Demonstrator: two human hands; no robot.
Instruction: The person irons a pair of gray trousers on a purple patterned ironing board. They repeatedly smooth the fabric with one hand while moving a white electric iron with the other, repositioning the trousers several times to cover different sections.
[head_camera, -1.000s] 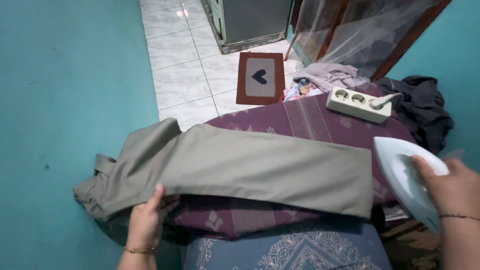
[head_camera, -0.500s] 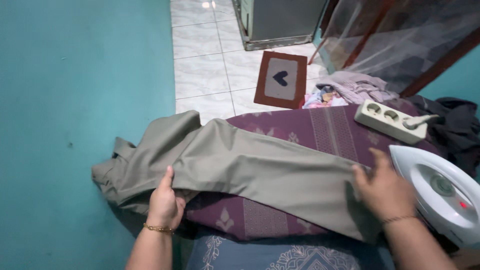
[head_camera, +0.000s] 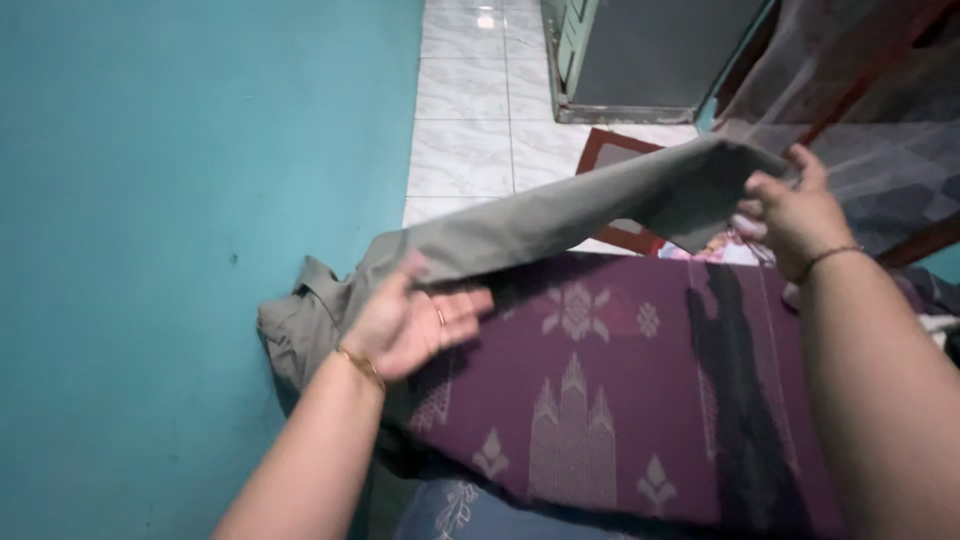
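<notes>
Nearest the camera, a purple patterned cloth (head_camera: 600, 400) is spread over the ironing surface, and above its left part the left hand (head_camera: 415, 320) is held palm-up with the fingers loosely spread, half open. The grey-green trousers (head_camera: 540, 220) rest across its fingertips and thumb; whether the fabric is actually pinched there cannot be told (the cloth edge hides the thumb tip).

From that hand the garment runs up and to the right, lifted off the purple cloth, its long axis slanting from the waistband bunched low against the teal wall (head_camera: 180, 200) to the leg end raised at the far right. That far end is held by the right hand (head_camera: 795, 215), fingers closed in a pinch on the hem, wrist raised well above the surface. The left hand is the nearer to the waist end, the right to the hem, so the trousers point hem-away and rightward.

Beyond, a red-bordered mat (head_camera: 625, 160) lies on the white tiled floor (head_camera: 480, 110), partly hidden behind the lifted leg.
</notes>
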